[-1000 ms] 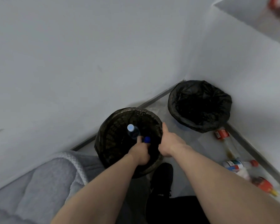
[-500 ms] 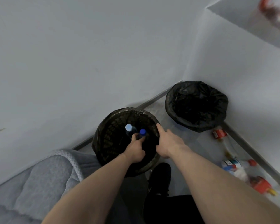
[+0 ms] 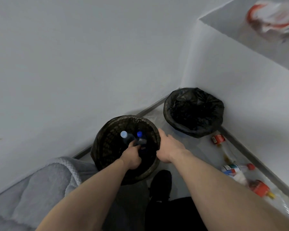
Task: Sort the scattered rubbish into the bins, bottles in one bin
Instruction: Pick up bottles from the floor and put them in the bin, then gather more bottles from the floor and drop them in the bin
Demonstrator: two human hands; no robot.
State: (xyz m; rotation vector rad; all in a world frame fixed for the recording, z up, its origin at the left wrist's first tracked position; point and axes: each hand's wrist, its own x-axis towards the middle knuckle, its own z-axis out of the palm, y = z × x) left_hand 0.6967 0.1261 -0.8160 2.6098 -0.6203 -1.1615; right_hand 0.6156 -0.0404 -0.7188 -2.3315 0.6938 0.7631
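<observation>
At frame centre, over the woven bin (image 3: 107, 147), the left hand (image 3: 132, 157) is gripping a blue-capped bottle (image 3: 140, 139); the right hand (image 3: 169, 147) is resting on the rim, fingers (image 3: 162, 133) extended.

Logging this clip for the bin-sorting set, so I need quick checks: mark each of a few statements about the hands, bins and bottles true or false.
1. The left hand grips a blue-capped bottle inside the near bin. True.
2. The right hand holds a bottle. False: it holds nothing and rests at the near bin's rim.
3. A pale-capped bottle also stands in the near bin. True.
4. The far bin has no liner. False: a black bag lines it.
5. No bottles are left on the floor. False: several lie to the right, among them a red-capped bottle.
</observation>
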